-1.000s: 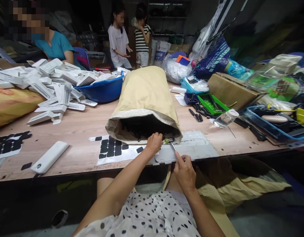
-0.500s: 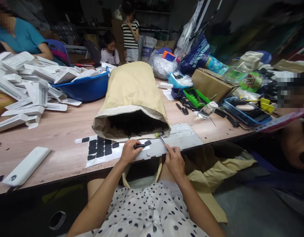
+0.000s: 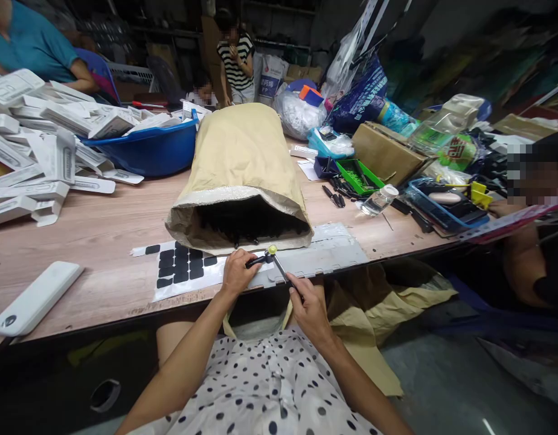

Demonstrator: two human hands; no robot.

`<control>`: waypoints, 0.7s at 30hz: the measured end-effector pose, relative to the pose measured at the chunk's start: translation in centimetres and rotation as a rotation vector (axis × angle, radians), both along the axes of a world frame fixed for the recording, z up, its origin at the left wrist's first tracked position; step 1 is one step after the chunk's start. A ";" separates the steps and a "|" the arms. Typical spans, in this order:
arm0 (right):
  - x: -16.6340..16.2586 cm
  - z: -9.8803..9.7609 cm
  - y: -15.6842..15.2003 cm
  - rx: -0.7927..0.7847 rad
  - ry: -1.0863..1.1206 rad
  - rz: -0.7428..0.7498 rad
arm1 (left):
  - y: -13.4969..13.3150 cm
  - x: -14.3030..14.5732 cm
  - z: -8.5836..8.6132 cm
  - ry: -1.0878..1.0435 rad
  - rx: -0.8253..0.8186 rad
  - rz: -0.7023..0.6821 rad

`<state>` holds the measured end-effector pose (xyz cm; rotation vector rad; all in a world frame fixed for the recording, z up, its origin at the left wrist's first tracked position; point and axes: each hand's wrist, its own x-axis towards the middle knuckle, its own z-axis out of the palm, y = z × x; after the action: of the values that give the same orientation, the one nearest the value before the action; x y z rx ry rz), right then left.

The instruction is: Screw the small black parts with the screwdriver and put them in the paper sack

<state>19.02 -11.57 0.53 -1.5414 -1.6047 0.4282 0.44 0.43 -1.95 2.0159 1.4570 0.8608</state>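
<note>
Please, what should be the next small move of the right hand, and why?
Perhaps the right hand should lightly tap the hammer-like tool on the black piece: the left hand holds that piece, and the tool's head is close to its end, though contact is unclear.

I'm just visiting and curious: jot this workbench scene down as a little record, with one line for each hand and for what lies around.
Left hand: holds a slim black piece
Right hand: grips a hammer-like tool
Tool's head: at the black piece's end; contact unclear
Beyond the hands: tan sack, its open mouth facing the person
Beside left hand: white sheet bearing black squares
Far left: blue basin, white boxes
Right side: green tray, clear bottle
</note>
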 end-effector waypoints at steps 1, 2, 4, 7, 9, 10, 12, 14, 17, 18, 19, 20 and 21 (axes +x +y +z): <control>-0.2 0.1 -0.1 0.007 -0.015 0.011 | 0.0 0.0 0.0 0.002 -0.005 0.002; -0.3 0.3 -0.2 0.021 -0.036 0.016 | 0.0 0.1 0.0 0.004 -0.012 0.005; -0.4 0.5 -0.3 0.060 -0.087 0.014 | 0.1 0.1 0.1 0.009 -0.027 0.013; -0.4 0.5 -0.4 0.081 -0.129 0.017 | 0.1 0.3 0.3 0.014 -0.038 0.017; -0.4 0.4 -0.4 0.039 -0.122 0.034 | 0.0 0.4 0.4 0.017 -0.040 0.016; -0.4 0.3 -0.4 0.014 -0.114 0.036 | 0.0 0.4 0.5 0.019 -0.042 0.017; -0.4 0.3 -0.4 -0.018 -0.094 0.031 | -0.1 0.5 0.5 0.019 -0.046 0.023; -0.7 0.5 -0.5 -0.015 -0.070 0.034 | -0.2 0.5 0.5 0.014 -0.044 0.029; -1.2 0.6 -0.7 -0.003 -0.039 0.085 | -0.3 0.5 0.5 0.011 -0.038 0.035; -1.3 0.6 -0.7 -0.009 -0.033 0.100 | -0.3 0.5 0.4 0.013 -0.038 0.035; -1.4 0.6 -0.7 -0.015 -0.033 0.105 | -0.3 0.4 0.4 0.014 -0.037 0.035; -1.4 0.6 -0.7 -0.016 -0.040 0.099 | -0.3 0.4 0.4 0.015 -0.036 0.035; -1.2 0.5 -0.6 -0.011 -0.053 0.079 | -0.3 0.4 0.4 0.017 -0.033 0.036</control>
<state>17.84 -12.20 1.02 -1.5121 -1.7116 0.4429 0.85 0.10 -1.58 1.9828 1.5109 0.8309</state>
